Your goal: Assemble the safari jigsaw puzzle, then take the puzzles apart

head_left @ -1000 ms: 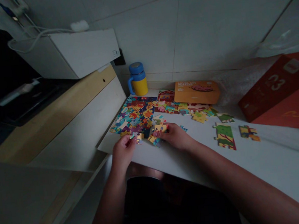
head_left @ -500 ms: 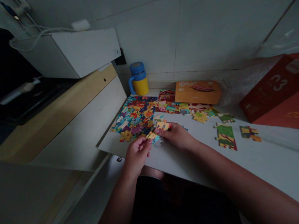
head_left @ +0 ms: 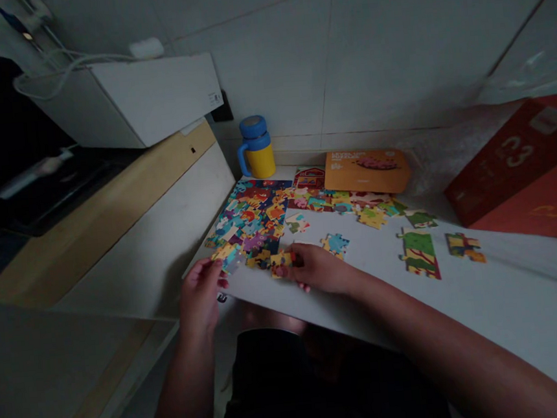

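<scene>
My left hand pinches a jigsaw piece in yellow and pale blue, by the front edge of the white table. To its right, my right hand is closed on a yellow jigsaw piece with dark red marks. Another yellow and dark piece lies between the two hands. Behind them is a colourful puzzle picture with loose pieces on it. A pale green piece and a light blue piece rest near my right hand.
Joined puzzle pieces run along the back, below an orange puzzle box. A blue and yellow mug stands by the wall. At right are a green joined section, a small piece and a red box.
My hands have moved apart: the left went left and slightly down with a piece, the right down and slightly left with another. The light blue piece by my right forearm now shows fully.
</scene>
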### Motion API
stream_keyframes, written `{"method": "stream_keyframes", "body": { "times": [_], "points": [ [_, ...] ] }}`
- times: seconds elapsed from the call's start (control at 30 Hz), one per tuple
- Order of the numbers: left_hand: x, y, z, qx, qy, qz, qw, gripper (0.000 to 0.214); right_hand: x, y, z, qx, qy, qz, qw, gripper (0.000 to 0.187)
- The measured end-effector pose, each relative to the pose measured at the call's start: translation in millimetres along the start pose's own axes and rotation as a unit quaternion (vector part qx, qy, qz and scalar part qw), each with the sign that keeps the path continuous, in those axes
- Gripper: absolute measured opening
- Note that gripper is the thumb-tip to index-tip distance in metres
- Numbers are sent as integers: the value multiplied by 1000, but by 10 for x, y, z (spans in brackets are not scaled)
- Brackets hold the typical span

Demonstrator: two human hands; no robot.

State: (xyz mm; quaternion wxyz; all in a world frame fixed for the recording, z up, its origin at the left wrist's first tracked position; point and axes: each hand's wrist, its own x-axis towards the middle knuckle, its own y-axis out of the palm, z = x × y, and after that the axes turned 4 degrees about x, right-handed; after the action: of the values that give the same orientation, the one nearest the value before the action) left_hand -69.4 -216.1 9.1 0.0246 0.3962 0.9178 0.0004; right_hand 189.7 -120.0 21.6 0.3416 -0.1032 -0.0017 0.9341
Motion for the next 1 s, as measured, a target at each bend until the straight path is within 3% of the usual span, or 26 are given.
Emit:
{"method": "stream_keyframes", "body": {
  "times": [0.2,0.5,0.8,1.0],
  "points": [
    [247,-359,-17,65,-40,-51,996,52,-15,83,-39,-106,-9,-33,994,40],
    [411,-467,-2,80,-87,-34,992,25,-36,67,33,-231,-30,-74,970,29],
    [566,-710,25,94,2,-100,991,13,-42,51,53,-258,-38,-81,962,26],
    [604,-772,45,92,3,-119,989,17,-53,39,63,-300,-48,-76,950,21]
  ]
}}
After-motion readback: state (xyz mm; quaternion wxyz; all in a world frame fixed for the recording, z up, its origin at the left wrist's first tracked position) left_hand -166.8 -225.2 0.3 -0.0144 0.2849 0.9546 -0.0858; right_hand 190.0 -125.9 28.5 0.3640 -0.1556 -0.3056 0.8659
